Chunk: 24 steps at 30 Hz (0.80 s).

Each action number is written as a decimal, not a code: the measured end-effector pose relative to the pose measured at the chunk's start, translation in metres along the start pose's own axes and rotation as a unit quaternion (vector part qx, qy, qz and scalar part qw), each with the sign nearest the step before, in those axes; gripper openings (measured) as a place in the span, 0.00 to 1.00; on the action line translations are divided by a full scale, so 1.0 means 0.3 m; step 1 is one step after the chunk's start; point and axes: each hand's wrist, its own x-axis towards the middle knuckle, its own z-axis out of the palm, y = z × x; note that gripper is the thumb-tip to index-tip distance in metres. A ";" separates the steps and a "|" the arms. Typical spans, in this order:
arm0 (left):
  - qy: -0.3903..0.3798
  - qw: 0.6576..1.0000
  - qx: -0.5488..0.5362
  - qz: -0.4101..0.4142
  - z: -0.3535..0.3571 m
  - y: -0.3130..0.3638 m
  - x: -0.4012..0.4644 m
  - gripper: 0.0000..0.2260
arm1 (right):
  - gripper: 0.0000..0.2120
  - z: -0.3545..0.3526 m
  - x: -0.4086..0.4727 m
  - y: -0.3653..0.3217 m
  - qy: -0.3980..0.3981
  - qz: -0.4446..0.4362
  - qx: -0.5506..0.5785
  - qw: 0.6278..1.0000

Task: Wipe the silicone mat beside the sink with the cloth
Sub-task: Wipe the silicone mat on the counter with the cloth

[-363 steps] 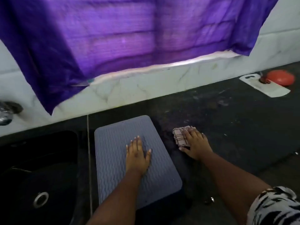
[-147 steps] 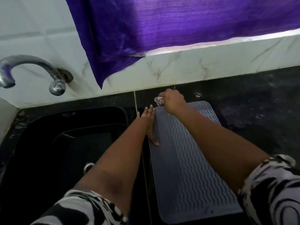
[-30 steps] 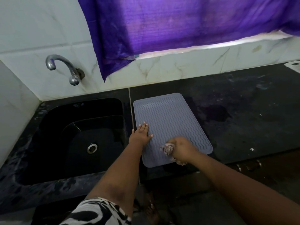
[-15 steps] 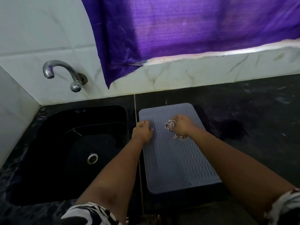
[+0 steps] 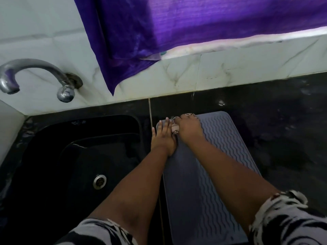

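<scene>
The mat (image 5: pixel 221 156) looks like matt grey silicone, ribbed in wavy ridges with a smooth flat border, and the cloth (image 5: pixel 175 128) bunched under the right hand (image 5: pixel 189 129) is soft checked fabric. The sink (image 5: pixel 53 156) is glossy black beside a dark, smeared, faintly shiny counter (image 5: pixel 283 121). Above, the tap (image 5: pixel 35 75) is dull worn metal, the wall tiles (image 5: pixel 230 68) gleam like veined marble, and the curtain (image 5: pixel 177 23) is sheeny purple woven cloth.
</scene>
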 end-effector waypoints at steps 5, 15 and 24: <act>0.007 1.000 0.013 -0.007 0.000 0.008 -0.005 0.25 | 0.12 -0.032 -0.249 0.039 -0.068 -0.037 0.052 0.996; -0.009 0.999 0.048 -0.013 -0.020 0.017 -0.012 0.25 | 0.05 -0.205 -0.117 0.052 -0.120 0.048 0.157 0.979; -0.027 0.998 0.057 -0.008 -0.020 0.012 -0.004 0.27 | 0.22 0.036 -0.348 0.039 -0.028 -0.061 0.029 0.997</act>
